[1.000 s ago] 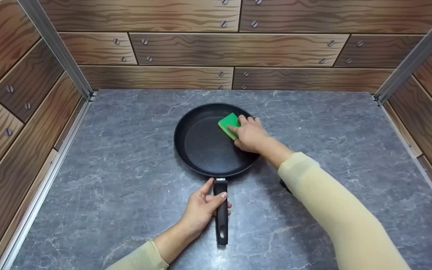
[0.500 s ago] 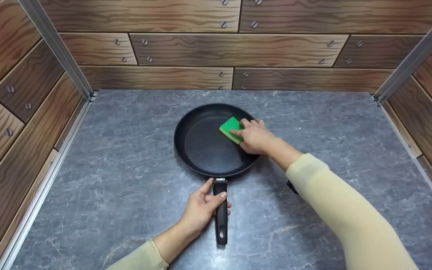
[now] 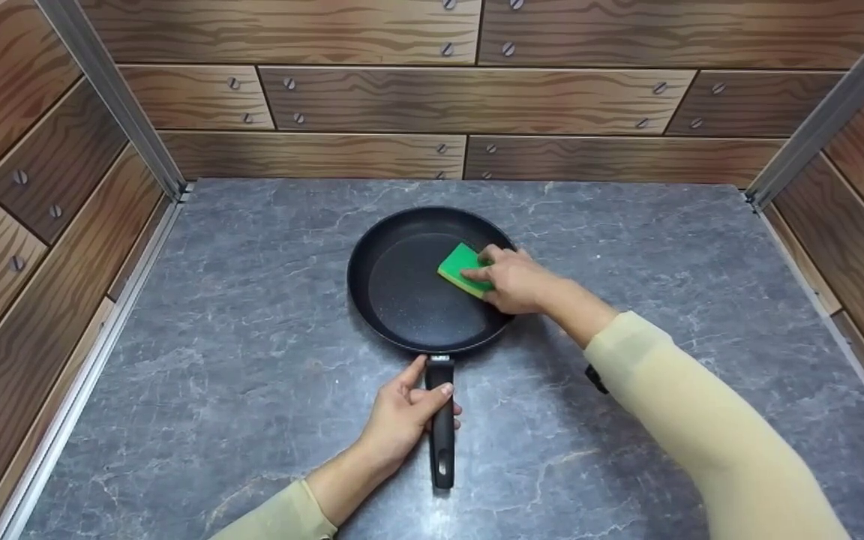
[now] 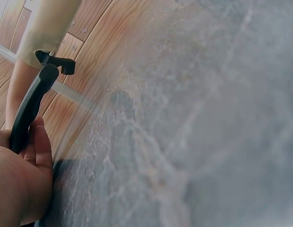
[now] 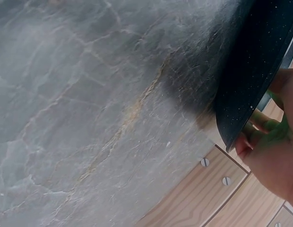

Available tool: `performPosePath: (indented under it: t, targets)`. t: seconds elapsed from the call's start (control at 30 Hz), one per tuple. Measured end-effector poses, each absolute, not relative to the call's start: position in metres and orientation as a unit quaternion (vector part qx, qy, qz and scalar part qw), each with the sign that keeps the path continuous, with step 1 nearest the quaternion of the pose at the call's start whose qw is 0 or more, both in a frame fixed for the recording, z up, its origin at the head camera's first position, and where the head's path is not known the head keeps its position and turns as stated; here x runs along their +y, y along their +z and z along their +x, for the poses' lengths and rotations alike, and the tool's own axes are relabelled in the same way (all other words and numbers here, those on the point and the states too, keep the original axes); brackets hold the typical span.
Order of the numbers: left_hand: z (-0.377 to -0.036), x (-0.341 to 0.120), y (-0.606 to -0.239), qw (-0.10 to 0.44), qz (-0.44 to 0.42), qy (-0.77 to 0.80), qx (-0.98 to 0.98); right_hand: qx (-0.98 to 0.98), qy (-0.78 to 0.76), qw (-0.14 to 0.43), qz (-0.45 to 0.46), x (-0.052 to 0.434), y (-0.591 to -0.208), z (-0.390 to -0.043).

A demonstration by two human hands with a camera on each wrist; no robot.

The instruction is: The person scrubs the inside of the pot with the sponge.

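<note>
A black frying pan [image 3: 409, 289] sits on the grey marbled table, its handle [image 3: 443, 442] pointing toward me. My left hand [image 3: 398, 416] grips that handle near the pan, thumb on top and fingertips showing on the far side. In the left wrist view the handle [image 4: 30, 111] rises from the left hand [image 4: 23, 184]. Inside the pan, on the right part of its base, my right hand [image 3: 518, 281] holds a green sponge [image 3: 460, 262] with a yellow underside, one finger lying on top. In the right wrist view the pan's wall [image 5: 253, 71] hides most of the sponge from the right hand [image 5: 279, 146].
The marbled tabletop [image 3: 214, 337] spreads around the pan. Wood-patterned walls [image 3: 372, 97] stand at the back and both sides, with metal corner posts [image 3: 113, 94] between them. A small black piece [image 3: 595, 379] shows under the right sleeve.
My right hand has drawn the sponge slightly toward me inside the pan, and the right forearm has shifted rightward. The left hand stays on the handle and the pan looks still.
</note>
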State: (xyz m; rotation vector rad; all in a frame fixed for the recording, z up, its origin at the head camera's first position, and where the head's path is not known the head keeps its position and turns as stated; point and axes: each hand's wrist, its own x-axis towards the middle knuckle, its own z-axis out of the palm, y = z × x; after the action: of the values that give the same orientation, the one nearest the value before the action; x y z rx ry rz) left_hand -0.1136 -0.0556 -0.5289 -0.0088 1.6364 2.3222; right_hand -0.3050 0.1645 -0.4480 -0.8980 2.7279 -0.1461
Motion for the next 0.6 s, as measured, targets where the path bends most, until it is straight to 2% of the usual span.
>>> performPosePath:
  t: [0.6]
  targets:
    - [-0.114, -0.055, -0.528, 0.149, -0.009, 0.804, 0.576, 0.920, -0.071, 0.140, -0.358, 0.170, -0.444, -0.291]
